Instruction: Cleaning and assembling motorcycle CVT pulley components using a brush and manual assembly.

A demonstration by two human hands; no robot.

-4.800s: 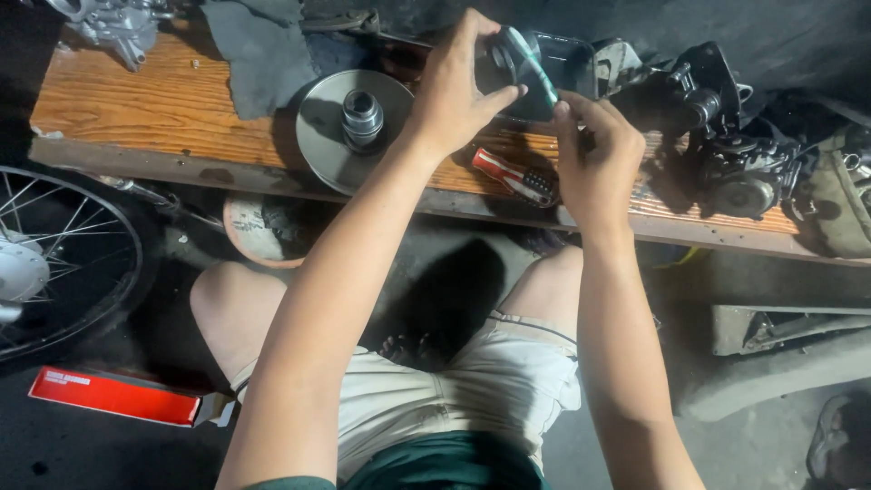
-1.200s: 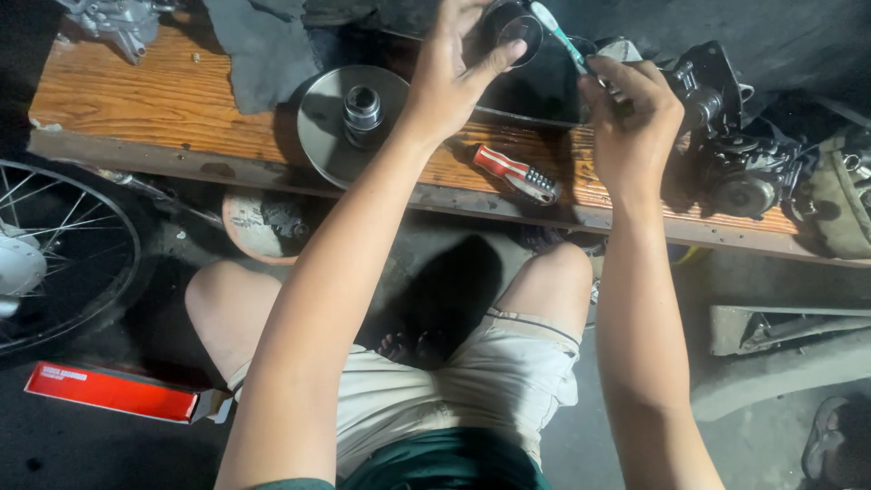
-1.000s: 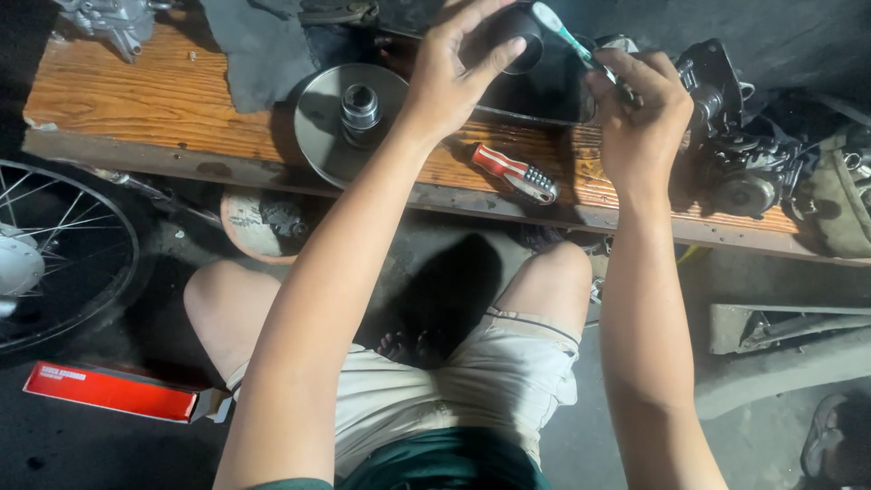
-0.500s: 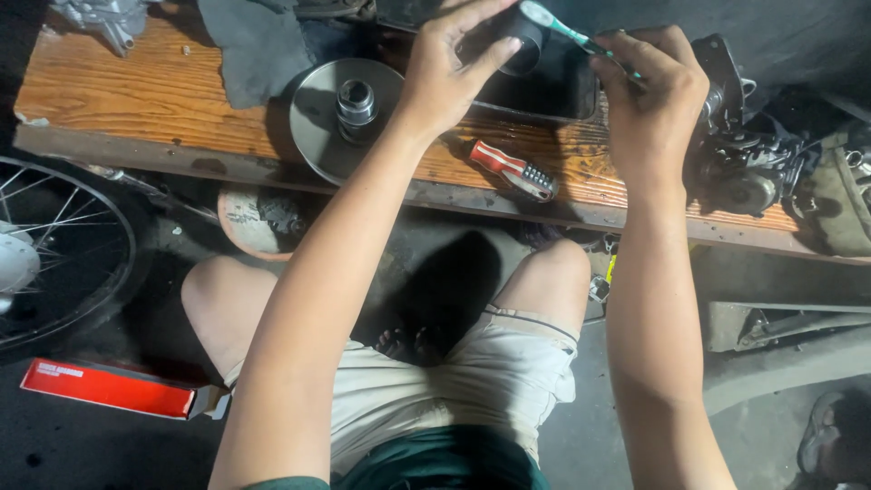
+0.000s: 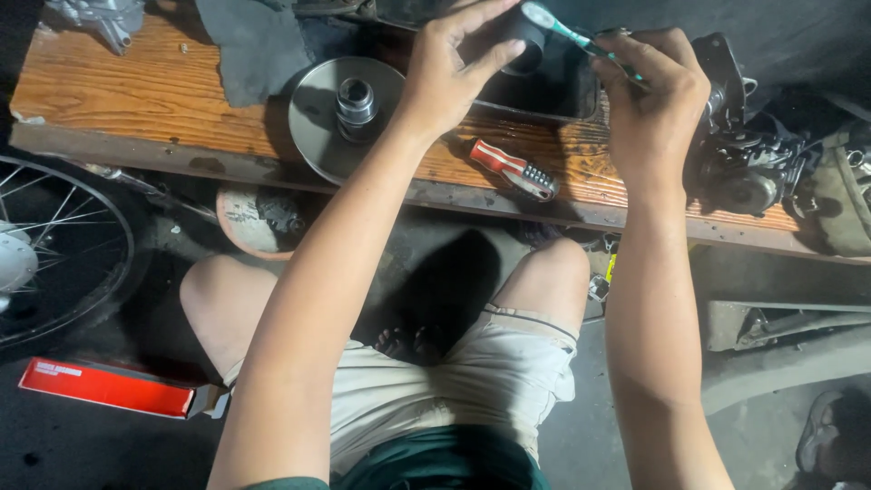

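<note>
Head view, looking down past bare knees to a wooden bench (image 5: 136, 95).

At 12 o'clock: left hand (image 5: 449, 77) clasped around a small dark cylindrical part (image 5: 526, 41), fingertips spread over its top and side, held just above a dark tray (image 5: 553, 91). At 1 o'clock: right hand (image 5: 649, 109) clenched on the handle of a teal toothbrush (image 5: 558, 25), bristle head touching the part's upper rim. Judged mid-scrub: part lifted clear of the bench, brush on it, cleaning under way and not finished; how clean the surface is, too dark to tell.

At 11 o'clock on the bench: a round metal pulley disc (image 5: 340, 113) with a raised hub, lying flat and untouched, beside a grey rag (image 5: 254, 45). Near centre, just below the tray: a red-and-white screwdriver handle (image 5: 513, 170), lying loose. At 2 to 3 o'clock: an engine assembly (image 5: 748, 154), dark and greasy.

Packages and labels: at 8 o'clock on the floor, a long flat red box (image 5: 104, 387) with pale print on its top face. At 9 o'clock: a spoked wheel (image 5: 54, 245).
</note>
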